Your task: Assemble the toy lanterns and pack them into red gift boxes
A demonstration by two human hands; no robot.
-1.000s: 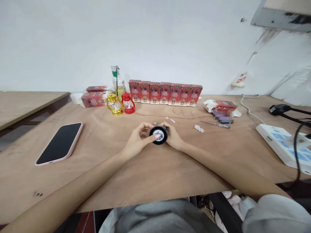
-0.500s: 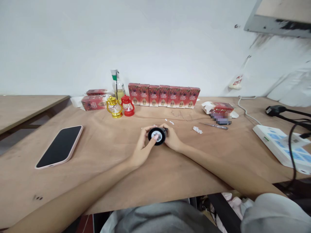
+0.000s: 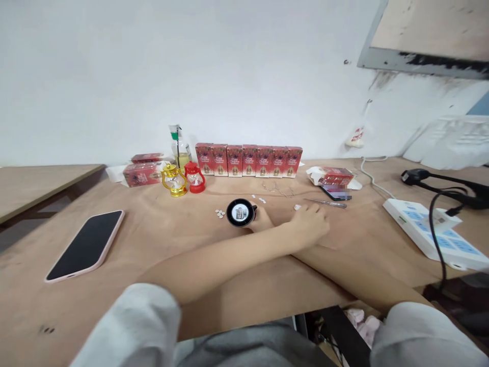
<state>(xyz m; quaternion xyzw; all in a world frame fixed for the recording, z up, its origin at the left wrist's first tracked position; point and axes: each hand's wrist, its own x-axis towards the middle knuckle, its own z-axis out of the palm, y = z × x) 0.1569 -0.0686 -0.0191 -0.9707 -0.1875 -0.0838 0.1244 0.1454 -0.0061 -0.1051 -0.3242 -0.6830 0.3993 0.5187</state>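
My right hand (image 3: 262, 220) is closed around a small black lantern (image 3: 242, 213), whose round underside faces up and shows a white disc with a battery compartment. The lantern's dark side handle shows by the fingers. Crossing over my right forearm, my left hand (image 3: 311, 224) reaches to the right. Its bent fingertips are on a small white piece (image 3: 297, 207) on the table; part of what lies beneath them is hidden. Just left of the lantern lie several small round button cells (image 3: 220, 214). Tiny white scraps (image 3: 262, 200) are scattered beyond it.
Behind stand a gold lantern (image 3: 174, 180), a red lantern (image 3: 194, 178) and a row of red boxes (image 3: 249, 161). A phone (image 3: 86, 244) lies left. Rightward are a screwdriver-like tool (image 3: 326, 203), an opened box (image 3: 334, 176) and a power strip (image 3: 435, 233) with cables.
My left hand has left the lantern and moved right, across my right arm, to the white piece. My right hand keeps the lantern. The button cells are now uncovered.
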